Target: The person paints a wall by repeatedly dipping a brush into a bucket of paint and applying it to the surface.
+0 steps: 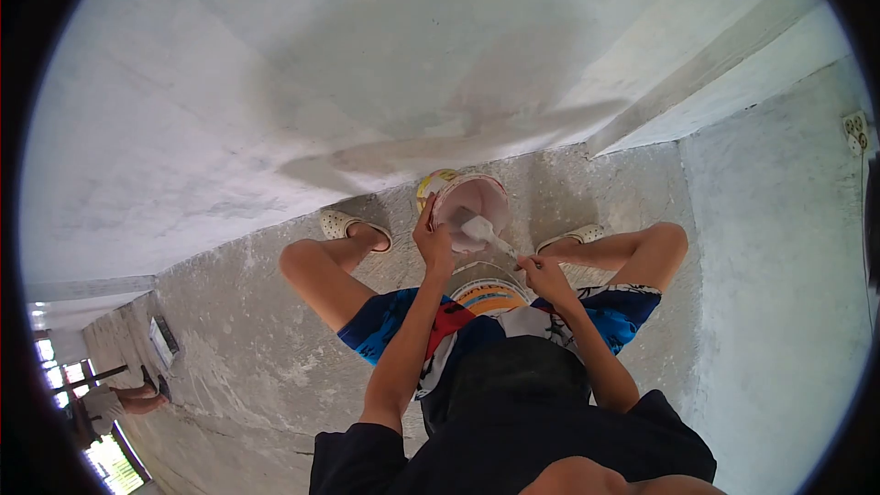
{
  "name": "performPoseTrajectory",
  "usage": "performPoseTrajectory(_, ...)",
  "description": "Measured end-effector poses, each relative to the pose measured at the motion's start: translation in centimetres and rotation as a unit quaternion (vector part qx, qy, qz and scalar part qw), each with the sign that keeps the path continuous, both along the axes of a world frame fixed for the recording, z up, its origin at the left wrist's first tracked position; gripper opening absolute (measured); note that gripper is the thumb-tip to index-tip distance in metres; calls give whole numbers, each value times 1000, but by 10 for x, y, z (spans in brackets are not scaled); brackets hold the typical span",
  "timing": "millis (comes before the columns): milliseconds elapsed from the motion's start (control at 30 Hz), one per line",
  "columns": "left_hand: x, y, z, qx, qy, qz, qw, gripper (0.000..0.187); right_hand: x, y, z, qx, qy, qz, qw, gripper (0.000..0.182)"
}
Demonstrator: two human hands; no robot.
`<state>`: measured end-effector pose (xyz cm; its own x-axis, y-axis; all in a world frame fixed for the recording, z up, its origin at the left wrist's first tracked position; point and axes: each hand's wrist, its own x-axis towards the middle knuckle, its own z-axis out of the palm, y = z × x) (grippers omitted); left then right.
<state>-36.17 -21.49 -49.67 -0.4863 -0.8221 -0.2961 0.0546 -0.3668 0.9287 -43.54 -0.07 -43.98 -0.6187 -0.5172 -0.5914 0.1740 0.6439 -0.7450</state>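
Observation:
My left hand (434,240) grips the near left rim of a small white bucket (496,194), its fingers wrapped over the edge. The bucket tilts towards me, showing a pinkish-white inside and a yellow patch outside. My right hand (544,279) is closed round the handle end of a white-coated paintbrush (480,228). Its wide head reaches into the bucket's mouth, with a grey part at the tip. Just below, between my legs, stands another bucket with an orange label (489,295) and a wire handle, partly hidden by my clothing.
A whitish wall (385,55) rises close in front of my feet. Another wall (779,266) with a power socket (854,132) stands right. On the rough concrete floor (247,339) lies a flat pale object (164,341). A person (103,408) is far left near bright windows.

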Motion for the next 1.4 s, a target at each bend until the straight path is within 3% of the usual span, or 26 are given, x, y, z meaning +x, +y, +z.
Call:
performPoseTrajectory(167,1,-4,7,-51,-9,-6,999,68,4,-15,-3,-25,-31,-15,999,44)
performPoseTrajectory(333,3,-6,10,-13,7,9,1000,67,16,-17,0,7,-32,-9,999,43)
performPoseTrajectory(533,12,-15,5,35,35,38,998,67,20,-9,11,-17,48,44,998,44)
performPoseTrajectory(700,32,-25,-9,50,53,104,992,67,25,-1,28,-44,218,123,967,38)
performPoseTrajectory(967,64,-40,-5,109,25,233,966,67,35,-15,53,-43,242,213,946,39)
performPoseTrajectory(1067,73,-44,-8,65,53,262,961,67,39,-18,45,-81,204,199,955,39)
performPoseTrajectory(1167,88,-46,-5,67,98,278,953,67,36,-22,38,-18,101,250,963,42)
performPoseTrajectory(1400,115,-43,12,6,71,267,961,68,40,-34,24,-65,-34,240,968,37)
